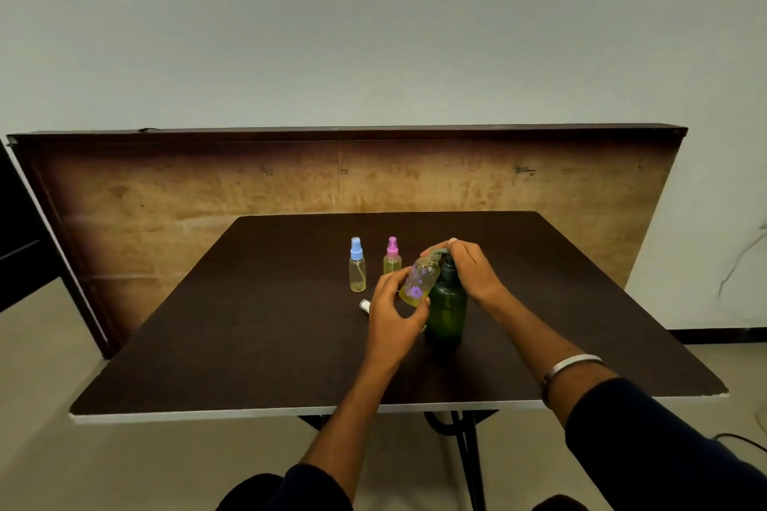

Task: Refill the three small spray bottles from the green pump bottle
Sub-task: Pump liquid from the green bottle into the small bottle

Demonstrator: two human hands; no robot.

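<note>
Under the green pump bottle's (447,303) spout, left hand (392,315) tilts flowered bottle (420,281).

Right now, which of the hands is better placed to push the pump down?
The right hand: it already rests on the green pump bottle's pump head. The left hand grips the flowered spray bottle, tilted up to the spout.

A plain, sparsely furnished room, more a spare room or makeshift workspace than a kitchen or lab. A bare pale wall (373,33) fills the back, a worn wooden board (207,195) leans against it, and a dark folding desk (249,324) on black metal legs (471,461) stands on a light tiled floor (50,407).
</note>
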